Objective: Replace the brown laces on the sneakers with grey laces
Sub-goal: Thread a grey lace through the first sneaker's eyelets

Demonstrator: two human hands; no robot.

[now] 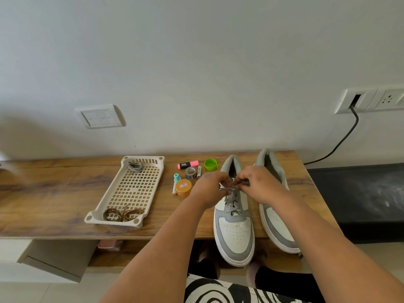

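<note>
Head view, left to right: the tray [133, 189] holds a spare grey lace [135, 166] at its far end and brown laces [122, 214] at its near end. The left hand [211, 189] and right hand [259, 184] each pinch the grey lace [234, 201] threaded in the left sneaker [235, 228]. Uneven pulling could leave the 2 ends mismatched; the right sneaker [276, 217] looks unlaced.
</note>
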